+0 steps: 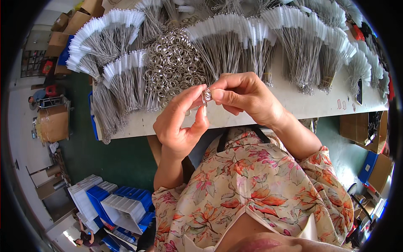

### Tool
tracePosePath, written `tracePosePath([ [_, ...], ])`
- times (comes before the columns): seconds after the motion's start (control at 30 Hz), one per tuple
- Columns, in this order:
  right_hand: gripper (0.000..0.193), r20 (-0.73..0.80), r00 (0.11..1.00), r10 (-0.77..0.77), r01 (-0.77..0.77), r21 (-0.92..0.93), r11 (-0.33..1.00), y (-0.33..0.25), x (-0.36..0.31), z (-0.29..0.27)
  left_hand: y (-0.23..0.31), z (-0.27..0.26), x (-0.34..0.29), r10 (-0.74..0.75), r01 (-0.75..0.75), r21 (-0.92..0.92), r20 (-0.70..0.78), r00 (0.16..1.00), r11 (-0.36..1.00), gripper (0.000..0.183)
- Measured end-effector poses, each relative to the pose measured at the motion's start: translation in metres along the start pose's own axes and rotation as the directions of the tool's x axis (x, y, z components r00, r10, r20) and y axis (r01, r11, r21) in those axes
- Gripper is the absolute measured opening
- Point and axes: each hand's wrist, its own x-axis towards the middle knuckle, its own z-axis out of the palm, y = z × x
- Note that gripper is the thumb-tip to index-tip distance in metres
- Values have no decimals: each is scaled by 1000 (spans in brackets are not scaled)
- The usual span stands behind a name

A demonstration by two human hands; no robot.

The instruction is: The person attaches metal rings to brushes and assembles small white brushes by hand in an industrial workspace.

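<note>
Just over the near edge of the table, both my hands meet at a small bunch of shiny metal rings (pixel 207 95). My right hand (pixel 249 97) pinches the bunch between thumb and forefinger. From the other side, my left hand (pixel 178 124) grips a ring between thumb tip and fingertips; whether it is linked to the others is too small to tell. A large heap of loose metal rings (pixel 174 63) lies on the table beyond my left hand. Wire-handled brushes with white bristles (pixel 220 31) are bundled on both sides of the heap, handles toward me.
The white table (pixel 268 105) runs across in front of me. More brush bundles (pixel 300 38) stand at the right, near a phone (pixel 359 91). Blue and white plastic bins (pixel 121 206) are stacked at lower left. Cardboard boxes (pixel 363 130) sit under the table's right end.
</note>
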Motion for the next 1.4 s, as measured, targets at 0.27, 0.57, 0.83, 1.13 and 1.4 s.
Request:
tracePosePath([
  [0.27, 15, 76, 995, 72, -64, -106, 992, -10, 3, -10, -3, -6, 3, -37, 39, -51, 44, 998, 998, 29],
  [0.57, 8, 126, 928, -351, 319, -755, 573, 32, 2, -16, -32, -23, 19, -486, 607, -201, 433, 759, 769, 24],
  [0.83, 13, 445, 808, -387, 485, -875, 7, 118, -20, -30, -203, -134, 25, -587, 357, 904, -160, 794, 236, 26],
  [1.13, 26, -79, 932, -355, -128, -985, -117, 25, 111, -83, -199, -140, 22, -570, 473, 779, -185, 801, 412, 17],
  [1.4, 22, -265, 921, -285, -231, -962, 147, 19, 122, -98, -136, -151, 46, -348, 400, -19, -531, 773, 916, 18],
])
